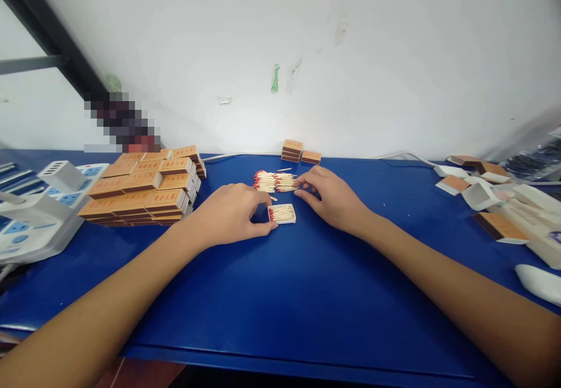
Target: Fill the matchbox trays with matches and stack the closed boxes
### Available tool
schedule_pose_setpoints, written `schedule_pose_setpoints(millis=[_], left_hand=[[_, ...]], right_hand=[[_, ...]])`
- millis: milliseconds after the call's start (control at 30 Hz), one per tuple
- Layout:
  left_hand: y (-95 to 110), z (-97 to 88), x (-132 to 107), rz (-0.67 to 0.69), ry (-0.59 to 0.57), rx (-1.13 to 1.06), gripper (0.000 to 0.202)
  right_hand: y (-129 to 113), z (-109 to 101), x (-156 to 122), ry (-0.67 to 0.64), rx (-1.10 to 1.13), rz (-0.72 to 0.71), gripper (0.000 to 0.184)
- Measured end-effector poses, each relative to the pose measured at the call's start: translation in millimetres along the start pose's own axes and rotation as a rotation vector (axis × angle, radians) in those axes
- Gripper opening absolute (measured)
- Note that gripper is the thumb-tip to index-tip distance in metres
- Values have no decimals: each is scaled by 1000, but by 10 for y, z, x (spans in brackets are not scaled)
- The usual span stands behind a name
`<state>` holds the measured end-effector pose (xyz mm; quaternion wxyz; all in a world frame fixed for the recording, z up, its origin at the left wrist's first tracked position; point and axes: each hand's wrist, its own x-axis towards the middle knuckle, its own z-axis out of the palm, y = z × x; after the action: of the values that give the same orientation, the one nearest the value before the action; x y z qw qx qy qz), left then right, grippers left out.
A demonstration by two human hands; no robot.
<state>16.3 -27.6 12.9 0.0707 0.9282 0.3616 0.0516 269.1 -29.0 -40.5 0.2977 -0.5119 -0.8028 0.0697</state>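
A small white matchbox tray point(288, 222) lies on the blue table with several red-headed matches point(283, 212) in it. My left hand point(232, 212) is at the tray's left end, its thumb against the near corner and its fingers at the far corner. Just beyond the tray is a loose pile of matches point(266, 182) in two side-by-side bunches. My right hand point(335, 198) reaches the right end of this pile, thumb and index finger closed around the match ends there. How many matches are between those fingertips cannot be made out.
Stacked orange matchboxes point(140, 183) stand on the left, beside a white power strip point(56, 230) with plugs. Several more boxes point(291, 149) sit against the wall. At right lie scattered boxes and trays point(502, 227) and a white rounded object point(539, 283). The table's front edge point(280, 361) is near me.
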Motion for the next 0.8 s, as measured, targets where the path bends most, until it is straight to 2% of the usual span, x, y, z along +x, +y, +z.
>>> schedule_pose_setpoints(millis=[100, 500, 800], left_hand=[[6, -3, -2, -9, 1, -3, 28], [9, 1, -4, -16, -4, -3, 28], [12, -6, -1, -16, 5, -8, 28]], right_hand=[[79, 19, 28, -51, -56, -15, 8], [89, -15, -1, -112, -118, 10, 11], [91, -54, -20, -142, -177, -55, 16]])
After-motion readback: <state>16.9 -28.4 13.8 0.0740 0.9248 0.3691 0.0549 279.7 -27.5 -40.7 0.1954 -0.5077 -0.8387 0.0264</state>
